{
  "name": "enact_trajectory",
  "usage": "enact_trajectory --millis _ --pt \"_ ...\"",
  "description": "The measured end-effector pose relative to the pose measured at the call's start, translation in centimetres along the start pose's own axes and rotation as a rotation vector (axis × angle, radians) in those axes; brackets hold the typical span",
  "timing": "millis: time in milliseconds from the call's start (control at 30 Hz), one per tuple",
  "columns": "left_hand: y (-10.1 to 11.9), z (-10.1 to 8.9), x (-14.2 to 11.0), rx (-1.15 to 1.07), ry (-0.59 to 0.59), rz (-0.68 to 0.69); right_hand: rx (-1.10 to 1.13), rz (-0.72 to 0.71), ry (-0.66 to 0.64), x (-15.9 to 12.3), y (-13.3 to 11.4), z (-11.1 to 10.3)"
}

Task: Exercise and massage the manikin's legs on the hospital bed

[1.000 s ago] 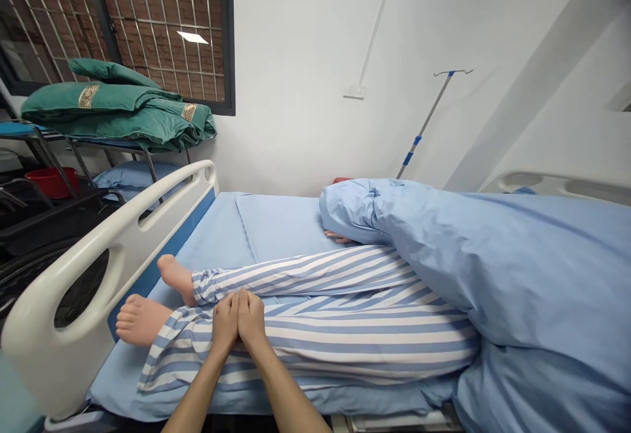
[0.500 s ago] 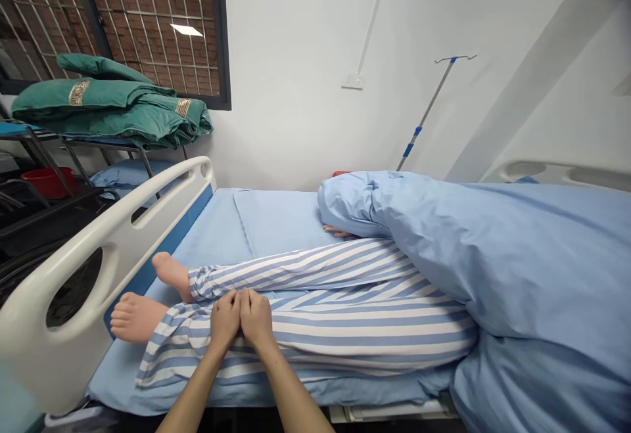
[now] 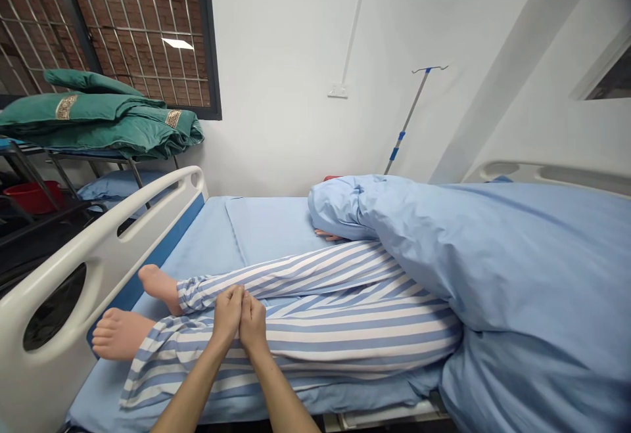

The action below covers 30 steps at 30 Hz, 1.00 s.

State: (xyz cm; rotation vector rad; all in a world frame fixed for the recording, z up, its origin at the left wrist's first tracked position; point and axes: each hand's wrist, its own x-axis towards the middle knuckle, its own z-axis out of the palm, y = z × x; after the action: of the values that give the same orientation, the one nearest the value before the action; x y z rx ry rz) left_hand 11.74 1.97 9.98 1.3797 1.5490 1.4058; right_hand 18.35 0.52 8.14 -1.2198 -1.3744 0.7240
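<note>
Holds left hand [image 3: 227, 315] and right hand [image 3: 253, 322] together, curled closed, over striped trousers [image 3: 365, 334].
Has these laid along a blue-sheeted bed [image 3: 271, 223], from near a white footboard [image 3: 121, 255] to under a rumpled quilt [image 3: 517, 255]; faces a white wall [image 3: 276, 78] with socket [image 3: 338, 91], hooked pole [image 3: 411, 111] and, at left, barred window [image 3: 148, 39] above heaped green bedding [image 3: 118, 124].

Barred window [image 3: 111, 29], green bedding [image 3: 98, 121] — heaped, red bucket [image 3: 32, 198], hooked pole [image 3: 411, 111]

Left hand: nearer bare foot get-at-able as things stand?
Likely yes: the left hand is on the feet side of the right hand, and only the low striped trouser cuff lies between it and the nearer foot.
</note>
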Motion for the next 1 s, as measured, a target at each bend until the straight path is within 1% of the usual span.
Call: enact_trajectory --millis 100,233,433,500,567,667,733,800,900,1000 --pt "-0.9 0.5 -0.7 0.025 0.048 -0.009 0.013 0.018 0.028 0.0 0.0 0.0" --pt "-2.3 0.4 -1.6 0.159 0.031 0.042 0.025 0.028 0.040 -0.1 0.0 0.1" --pt "-2.1 0.1 -1.7 0.175 0.030 0.064 -0.004 0.030 0.021 0.0 0.1 0.3" --pt "-2.0 0.1 -1.6 0.177 0.035 0.055 -0.058 0.026 -0.009 0.3 -0.1 -0.1" --pt "-2.0 0.1 -1.6 0.195 0.035 0.053 -0.171 -0.003 -0.065 0.6 -0.5 -0.8" --pt "-2.1 0.3 -1.7 0.224 0.000 0.062 -0.351 -0.079 -0.149 0.9 -1.1 -2.1" --pt "-2.1 0.4 -1.8 0.245 -0.017 0.062 -0.392 -0.104 -0.170 0.9 -1.1 -2.7" --pt "-2.1 0.5 -1.9 0.268 -0.009 0.063 -0.354 -0.110 -0.160 0.7 -0.8 -2.9" --pt "-2.0 0.6 -2.0 0.282 0.005 0.075 -0.273 -0.097 -0.093 0.3 -0.1 -2.7" --pt "-2.1 0.7 -2.0 0.293 0.001 0.075 -0.242 -0.080 -0.042 0.1 0.3 -2.5"
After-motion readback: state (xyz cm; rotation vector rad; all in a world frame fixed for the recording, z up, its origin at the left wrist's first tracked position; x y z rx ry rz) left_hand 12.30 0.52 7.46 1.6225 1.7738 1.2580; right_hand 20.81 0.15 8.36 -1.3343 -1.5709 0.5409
